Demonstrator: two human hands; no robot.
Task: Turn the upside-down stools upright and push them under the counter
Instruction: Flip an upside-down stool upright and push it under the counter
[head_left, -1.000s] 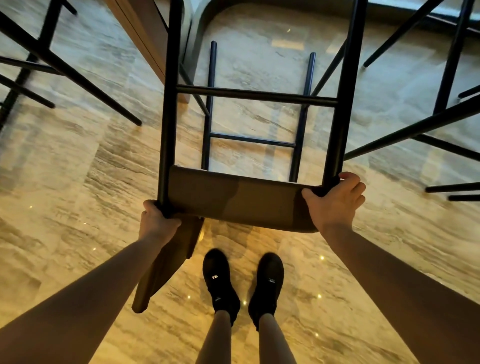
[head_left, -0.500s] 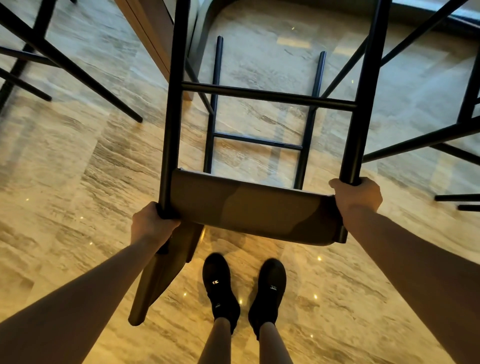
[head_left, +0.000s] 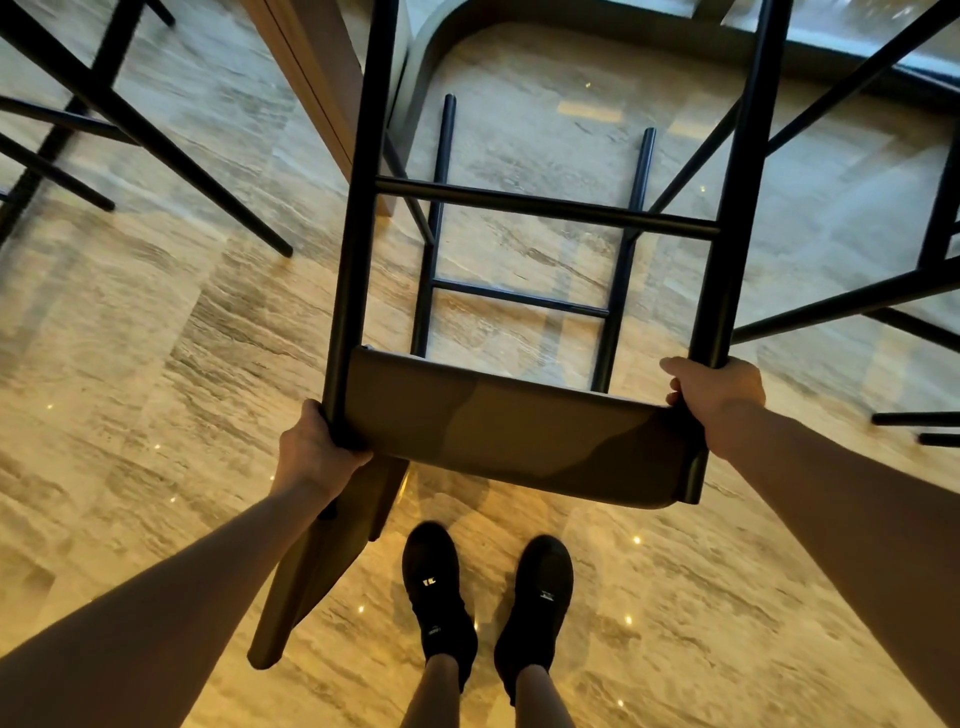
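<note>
One stool (head_left: 519, 431), black metal frame with a brown padded seat and backrest, held clear of the floor above the person's feet, legs pointing up and away from the camera, backrest hanging down at the lower left. Left hand (head_left: 317, 449): fingers curled tight around the near left leg where it meets the seat. Right hand (head_left: 714, 389): fingers wrapped around the near right leg just above the seat corner. Two crossbars join the legs, one near and one farther off. Step in hand, as judged: the turning-over of this stool, not yet done, since the seat is tipped on edge with the legs uppermost. Next move, as judged: rotate the frame so the four feet swing down to the floor, keeping both grips firm because the backrest weights the lower left side; then set it down and slide it toward the worktop. Worktop (head_left: 311, 73): a wooden edge or panel at the upper middle, ahead of the stool. Further stools: black legs of another stool (head_left: 130, 119) at the upper left and of a stool on the right (head_left: 857, 296); their seats are out of view. Floor (head_left: 156, 364): polished striped stone, with small light reflections. Shoes (head_left: 436, 587): one black pair, directly below the seat.
</note>
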